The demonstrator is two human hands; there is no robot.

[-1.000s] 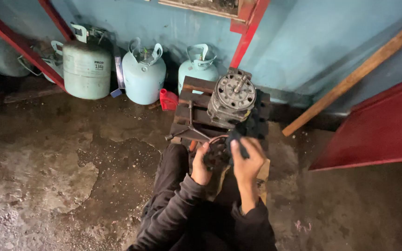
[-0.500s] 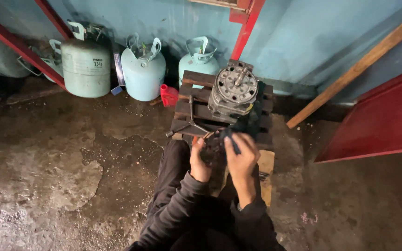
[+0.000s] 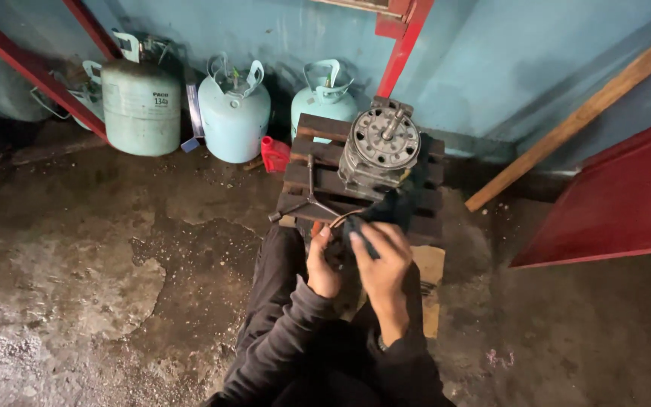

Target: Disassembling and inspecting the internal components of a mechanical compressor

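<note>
I sit on the floor with both hands in front of me, close together over a dark round part (image 3: 343, 240) with a thin copper-coloured wire looping from it. My left hand (image 3: 321, 264) grips its left side. My right hand (image 3: 378, 260) closes over its right side and top. Just beyond the hands stands a grey metal motor-like cylinder (image 3: 380, 149) on a small dark wooden pallet (image 3: 318, 162). A three-armed metal wrench (image 3: 309, 200) lies on the pallet's left part. The held part is mostly hidden by my fingers.
Three pale green gas cylinders (image 3: 142, 98) (image 3: 233, 113) (image 3: 324, 98) stand against the blue wall. A small red object (image 3: 274, 154) lies by the pallet. A red panel (image 3: 612, 200) and a wooden plank (image 3: 582, 113) lean at right. The concrete floor (image 3: 99, 279) is stained.
The view has shifted slightly. My hands stay on the dark part, with the right hand turned further over its top.
</note>
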